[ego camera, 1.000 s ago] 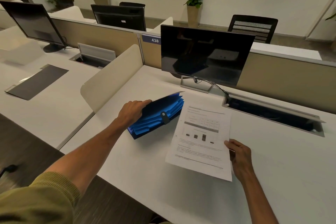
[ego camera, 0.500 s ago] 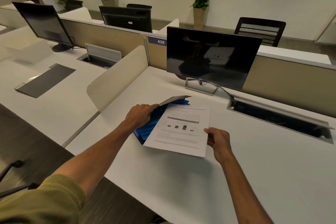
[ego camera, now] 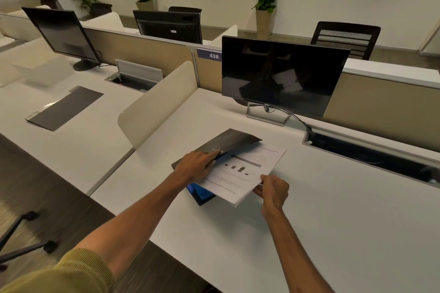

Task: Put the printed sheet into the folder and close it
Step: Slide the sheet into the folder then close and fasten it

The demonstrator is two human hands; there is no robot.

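Observation:
A blue expanding folder [ego camera: 201, 192] lies on the white desk [ego camera: 333, 221], its dark cover flap [ego camera: 228, 141] raised. My left hand [ego camera: 196, 165] holds that flap up at its front edge. The printed sheet [ego camera: 242, 171], white with text and a small chart, lies over the folder's open mouth, its left part under the flap. My right hand [ego camera: 273, 189] pinches the sheet's near right corner. Most of the folder's pockets are hidden by the sheet and my left hand.
A dark monitor [ego camera: 283, 76] on a stand sits behind the folder, its cable running to an open cable tray [ego camera: 371, 150] at the right. A cream divider panel [ego camera: 157, 102] stands at the left. The neighbouring desk holds a dark mat [ego camera: 66, 107].
My right hand has carried the sheet leftwards over the folder and partly under its flap. My left hand has lifted the flap higher, so the blue pockets are now mostly covered.

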